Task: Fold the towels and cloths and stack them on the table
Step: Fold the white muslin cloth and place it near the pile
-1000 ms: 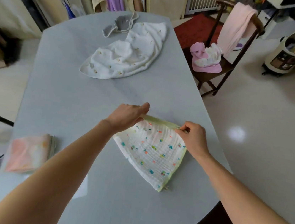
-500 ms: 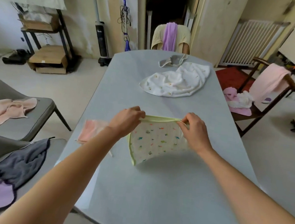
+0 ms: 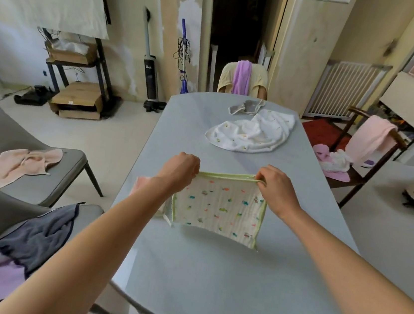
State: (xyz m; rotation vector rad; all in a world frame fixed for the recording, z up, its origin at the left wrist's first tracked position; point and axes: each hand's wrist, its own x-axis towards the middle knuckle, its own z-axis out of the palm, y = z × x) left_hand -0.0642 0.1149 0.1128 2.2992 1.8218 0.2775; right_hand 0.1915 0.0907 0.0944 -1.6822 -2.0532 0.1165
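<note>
A small white cloth with coloured dots and a green hem [image 3: 218, 207] hangs above the grey table [image 3: 210, 287], folded over. My left hand [image 3: 179, 168] pinches its top left corner and my right hand [image 3: 274, 184] pinches the top right corner, stretching the top edge level. A folded pink cloth [image 3: 141, 184] lies on the table's left edge, mostly hidden behind my left forearm. A crumpled white towel [image 3: 251, 133] lies farther back on the table, with a small grey cloth [image 3: 246, 107] behind it.
Grey chairs at the left hold a pink cloth [image 3: 23, 165] and a dark grey cloth [image 3: 34, 235] over a lilac one. A wooden chair [image 3: 355, 172] at the right carries pink and white cloths. A purple towel [image 3: 241, 77] hangs on the far chair.
The dotted cloth came up off the table and now hangs stretched between both hands. My view rose from the tabletop to take in the room.
</note>
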